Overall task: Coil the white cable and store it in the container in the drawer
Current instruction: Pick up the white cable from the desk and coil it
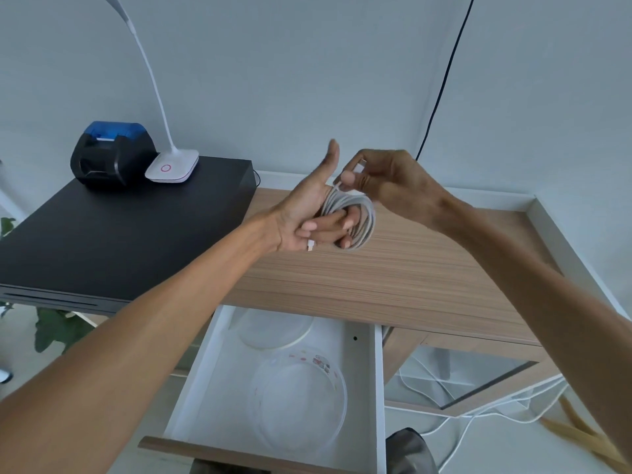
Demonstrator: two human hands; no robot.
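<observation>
The white cable (363, 223) is wound in several loops around the fingers of my left hand (309, 208), held above the wooden desk. The thumb of that hand points up, and one white plug pokes out below the palm. My right hand (383, 181) pinches the cable's other plug end just above the coil. Below, the white drawer (362, 357) stands open. A clear round container (297, 398) lies inside it near the front, and a clear lid (273, 328) lies behind it.
A black box (113, 234) occupies the desk's left side, carrying a black-and-blue printer (111, 153) and a white lamp base (172, 166). A black wire (444, 77) runs down the wall. White wires (444, 388) trail on the floor at the right, under the desk (427, 268).
</observation>
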